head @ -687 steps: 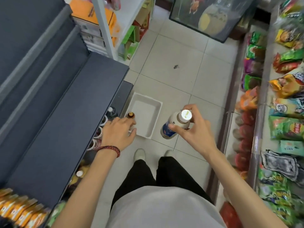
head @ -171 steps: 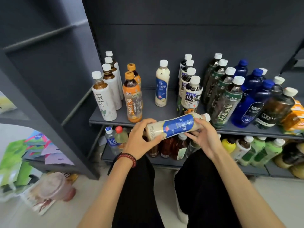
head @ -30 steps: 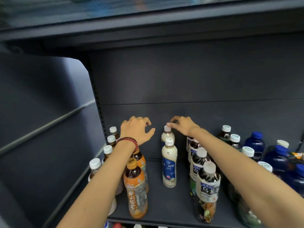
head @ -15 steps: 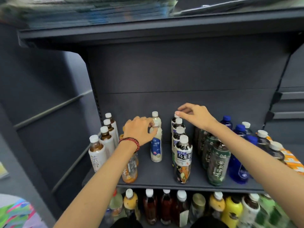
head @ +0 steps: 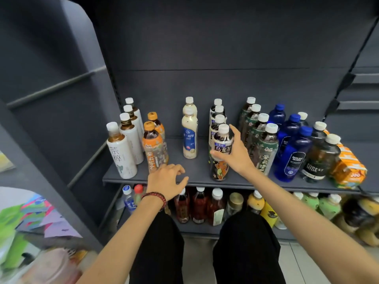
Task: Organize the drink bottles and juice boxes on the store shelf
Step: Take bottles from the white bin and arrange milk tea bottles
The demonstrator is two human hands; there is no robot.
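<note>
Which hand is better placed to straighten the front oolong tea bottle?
Right. The right hand already wraps the front oolong tea bottle, while the left hand hovers empty at the shelf edge.

Bare left hand (head: 167,181) and right hand (head: 235,154), 2 bare forearms, no sleeves in view. On the left wrist, a beaded bracelet (head: 154,196), dark red and black, wound in about 2 strands. Black trousers (head: 160,249) on both legs, loose and plain, no markings visible. No rings or watch visible on either hand.
</note>
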